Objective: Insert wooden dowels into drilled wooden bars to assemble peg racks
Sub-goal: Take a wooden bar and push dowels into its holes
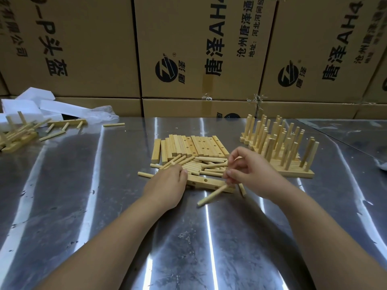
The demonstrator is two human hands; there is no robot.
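Observation:
A drilled wooden bar (pixel 206 182) lies on its side on the steel table, holes facing me. My left hand (pixel 167 185) presses down on its left end. My right hand (pixel 249 174) pinches a dowel (pixel 212 195) that slants out of the bar's right end toward me. A second short dowel (pixel 242 189) pokes out below that hand. Loose dowels (pixel 206 165) are heaped just behind the bar, and a row of empty drilled bars (pixel 188 146) lies behind the heap.
Finished peg racks (pixel 278 147) with upright dowels stand at the right. More racks and stray dowels (pixel 18 132) lie at the far left beside white foam blocks (pixel 33 103). Cardboard boxes (pixel 199 49) wall off the table's back edge.

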